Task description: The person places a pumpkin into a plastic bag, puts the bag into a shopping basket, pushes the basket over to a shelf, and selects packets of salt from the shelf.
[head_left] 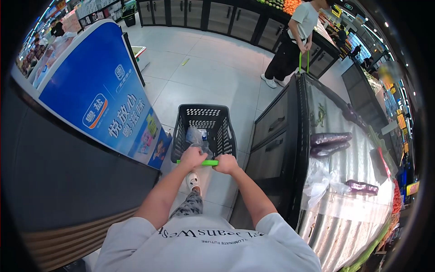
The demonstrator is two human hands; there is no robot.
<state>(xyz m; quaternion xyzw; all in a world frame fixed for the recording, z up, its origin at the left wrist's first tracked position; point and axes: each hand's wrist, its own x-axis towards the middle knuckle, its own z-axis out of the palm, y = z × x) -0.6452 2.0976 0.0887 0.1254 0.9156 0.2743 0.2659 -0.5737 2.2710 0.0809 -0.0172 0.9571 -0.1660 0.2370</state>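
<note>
Noted: grasping crosswise green handle (pixel 210 162) with fingers of left hand (pixel 194 157) and right hand (pixel 225 164) — equally near, at near end of black shopping basket (pixel 225 136).

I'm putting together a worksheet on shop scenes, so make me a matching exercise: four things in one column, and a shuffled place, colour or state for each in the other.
Column 1
1. Basket handle
2. Shopping basket
3. Large sign
4. Eggplants

Column 2
A. Lying on the ribbed display surface
B. Black, with holes in its walls and a plastic bag inside
C. Green, held by the left hand and right hand
D. Mostly blue, with white writing

Right pairs
1-C, 2-B, 3-D, 4-A
</note>
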